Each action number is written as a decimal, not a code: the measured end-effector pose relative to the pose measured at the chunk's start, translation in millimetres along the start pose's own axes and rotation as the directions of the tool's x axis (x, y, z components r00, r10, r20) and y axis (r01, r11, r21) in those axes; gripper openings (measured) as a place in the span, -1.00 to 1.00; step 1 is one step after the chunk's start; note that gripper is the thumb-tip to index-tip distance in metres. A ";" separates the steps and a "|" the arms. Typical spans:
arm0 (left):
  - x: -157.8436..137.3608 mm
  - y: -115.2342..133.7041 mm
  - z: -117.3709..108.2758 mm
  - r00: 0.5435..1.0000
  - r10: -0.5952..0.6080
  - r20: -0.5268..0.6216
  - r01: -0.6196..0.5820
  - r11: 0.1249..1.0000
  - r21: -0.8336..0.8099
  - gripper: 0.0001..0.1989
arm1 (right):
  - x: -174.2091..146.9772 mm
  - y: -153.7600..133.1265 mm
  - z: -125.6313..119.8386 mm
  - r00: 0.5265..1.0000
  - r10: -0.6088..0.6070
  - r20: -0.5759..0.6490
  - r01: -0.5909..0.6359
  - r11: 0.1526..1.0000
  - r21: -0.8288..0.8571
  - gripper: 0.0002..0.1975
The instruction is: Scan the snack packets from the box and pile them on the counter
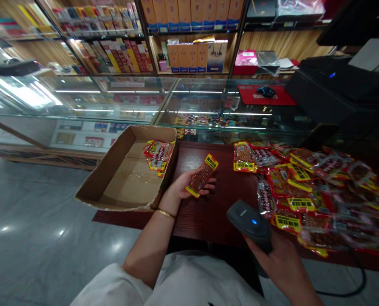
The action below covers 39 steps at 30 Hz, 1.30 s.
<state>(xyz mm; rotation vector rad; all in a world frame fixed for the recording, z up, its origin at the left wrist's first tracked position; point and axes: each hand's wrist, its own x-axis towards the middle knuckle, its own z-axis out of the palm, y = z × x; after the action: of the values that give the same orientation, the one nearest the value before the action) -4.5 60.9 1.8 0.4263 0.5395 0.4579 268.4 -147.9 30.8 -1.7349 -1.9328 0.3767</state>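
In the head view, the left hand [186, 185] is cradling a red-and-yellow packet [202, 176] above the table [194, 221], just right of the open cardboard box [121, 187], with thumb and fingers partly curled; the right hand [278, 257] is gripping a dark handheld scanner [248, 225], fingers closed round it. Its blue light is glowing and its head is pointing roughly towards the packet, well apart. Good work here probably means the hands are keeping both steady, the plastic lying flat and any code facing the scanner; whether one is, I cannot tell. The dark red wooden table is carrying a loose pile of packets [299, 205] at the right, while the box is holding several more. Beyond, a glass display case [119, 112] is running across, a mouse [266, 91] is resting on a red mat [249, 97], boxes [191, 17] are lining shelves, and grey floor [46, 250] is shining at left.
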 end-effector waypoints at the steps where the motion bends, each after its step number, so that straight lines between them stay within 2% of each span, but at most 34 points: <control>1: 1.1 0.8 -2.2 1.000 -0.021 0.013 0.021 1.000 -0.015 -0.44 | 0.1 -1.1 -1.1 1.000 0.001 0.008 -0.001 1.000 0.009 -0.67; 9: 9.2 -0.3 -15.5 0.998 -0.052 0.019 0.051 0.998 0.043 -0.37 | -3.3 -1.3 -2.9 0.999 0.027 0.024 -0.028 0.999 0.030 -0.66; 18: 4.2 0.9 -9.5 0.996 -0.054 0.069 0.057 0.998 -0.031 -0.39 | -1.3 -2.7 -1.0 0.999 0.029 0.020 -0.030 0.998 0.056 -0.68; 22: 1.3 -2.2 -4.7 0.998 0.010 0.059 -0.009 1.000 -0.016 -0.35 | -0.3 -5.1 -1.4 0.998 0.056 0.008 -0.056 0.993 0.106 -0.69; 25: 6.8 -9.6 7.0 0.995 0.101 -0.024 -0.101 0.995 0.004 -0.39 | -2.8 -4.3 -0.4 0.997 0.078 -0.028 -0.074 0.989 0.130 -0.67; 28: 29.0 -17.2 29.1 0.964 0.203 -0.171 -0.195 0.979 0.062 -0.58 | -8.4 2.2 0.7 0.984 0.141 -0.110 -0.125 0.982 0.142 -0.66; 30: 55.5 -17.3 51.2 0.943 0.229 -0.241 -0.205 0.971 0.119 -0.69 | -12.6 9.1 -0.9 0.977 0.169 -0.129 -0.149 0.977 0.153 -0.66; 32: 90.5 -10.9 78.3 0.943 0.227 -0.245 -0.192 0.969 0.155 -0.78 | -15.9 16.3 -4.6 0.980 0.164 -0.115 -0.147 0.978 0.147 -0.66; 36: 166.3 8.9 131.6 0.964 0.227 -0.141 -0.191 0.954 0.229 -0.87 | -19.3 25.1 -9.6 0.981 0.169 -0.098 -0.158 0.981 0.113 -0.69; 39: 194.1 9.3 151.6 0.939 0.280 -0.200 -0.204 0.921 0.331 -0.87 | -24.4 29.0 -6.9 0.975 0.191 -0.115 -0.183 0.980 0.081 -0.67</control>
<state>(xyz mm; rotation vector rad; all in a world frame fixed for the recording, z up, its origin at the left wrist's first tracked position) 227.7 128.8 48.9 0.7476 0.8063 0.6767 297.8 -168.6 16.7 -1.8552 -1.6571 0.3905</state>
